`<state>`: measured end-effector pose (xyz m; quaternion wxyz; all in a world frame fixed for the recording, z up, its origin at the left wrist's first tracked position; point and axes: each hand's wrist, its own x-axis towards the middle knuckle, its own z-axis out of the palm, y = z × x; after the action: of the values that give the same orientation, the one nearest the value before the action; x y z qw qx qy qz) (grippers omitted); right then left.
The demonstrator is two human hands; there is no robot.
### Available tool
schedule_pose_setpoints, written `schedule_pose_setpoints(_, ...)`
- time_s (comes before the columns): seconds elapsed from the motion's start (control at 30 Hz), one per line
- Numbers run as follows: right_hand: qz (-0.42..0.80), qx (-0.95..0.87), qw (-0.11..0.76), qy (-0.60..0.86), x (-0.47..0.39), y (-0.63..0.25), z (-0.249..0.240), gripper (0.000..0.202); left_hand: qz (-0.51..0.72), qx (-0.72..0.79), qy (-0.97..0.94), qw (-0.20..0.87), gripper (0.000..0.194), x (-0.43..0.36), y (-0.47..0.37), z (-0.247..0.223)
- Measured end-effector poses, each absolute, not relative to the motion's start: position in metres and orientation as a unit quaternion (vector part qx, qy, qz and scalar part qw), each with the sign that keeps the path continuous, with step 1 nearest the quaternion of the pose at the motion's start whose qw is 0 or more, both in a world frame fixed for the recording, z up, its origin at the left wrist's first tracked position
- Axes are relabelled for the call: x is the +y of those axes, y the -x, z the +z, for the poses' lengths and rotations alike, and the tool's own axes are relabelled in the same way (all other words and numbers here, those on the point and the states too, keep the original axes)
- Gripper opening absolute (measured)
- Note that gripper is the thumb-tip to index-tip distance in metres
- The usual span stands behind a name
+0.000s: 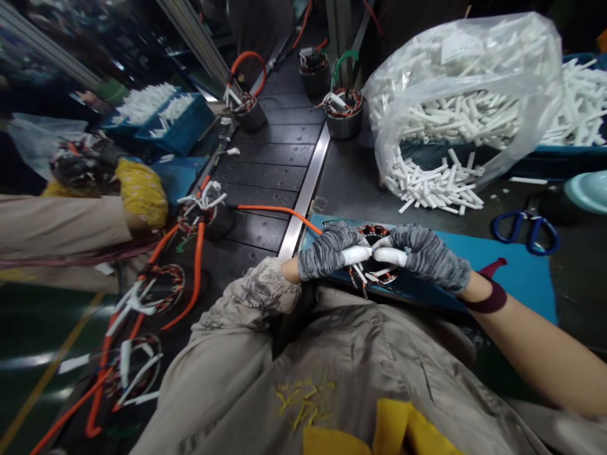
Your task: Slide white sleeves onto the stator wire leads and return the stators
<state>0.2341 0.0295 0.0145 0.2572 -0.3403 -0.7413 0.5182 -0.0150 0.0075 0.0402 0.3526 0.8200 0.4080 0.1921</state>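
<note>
Dark counter [344, 197], blue mat [519, 273]; coil ring [374, 232] at mat's near edge. Left hand [328, 250], right hand [425, 256] above it, grip drawn close, contents cannot tell. Seemingly fine fingertip work; next move calls for steadiness.

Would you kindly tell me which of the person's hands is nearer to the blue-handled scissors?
Right. The right hand is left of the blue-handled scissors in the picture; the left hand is farther left, beyond it.
</note>
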Motion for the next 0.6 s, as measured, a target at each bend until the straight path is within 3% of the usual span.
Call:
schedule_pose_setpoints(0.13, 0.378, -0.829, 0.230, 0.342, 0.027, -0.229, 0.015, 0.044, 0.109, 0.389, -0.860, 0.312, 0.031, 0.016, 0.015, 0.041)
schedule_pose_setpoints(0.27, 0.259, -0.873, 0.249, 0.329, 0.028, -0.245, 0.017, 0.044, 0.002, 0.413, -0.893, 0.178, 0.042, 0.012, 0.005, 0.050)
schedule_pose_setpoints(0.37, 0.308, -0.843, 0.305, 0.318, 0.029, -0.267, 0.017, 0.040, -0.051, 0.436, -0.893, 0.092, 0.047, 0.005, -0.007, 0.059)
schedule_pose_setpoints(0.5, 0.437, -0.757, 0.342, 0.345, 0.029, -0.279, 0.013, 0.037, -0.054, 0.395, -0.913, 0.091, 0.045, 0.009, -0.033, 0.058)
schedule_pose_setpoints(0.6, 0.443, -0.737, 0.360, 0.362, 0.024, -0.280, 0.011, 0.044, -0.040, 0.338, -0.937, 0.073, 0.043, 0.017, -0.048, 0.050)
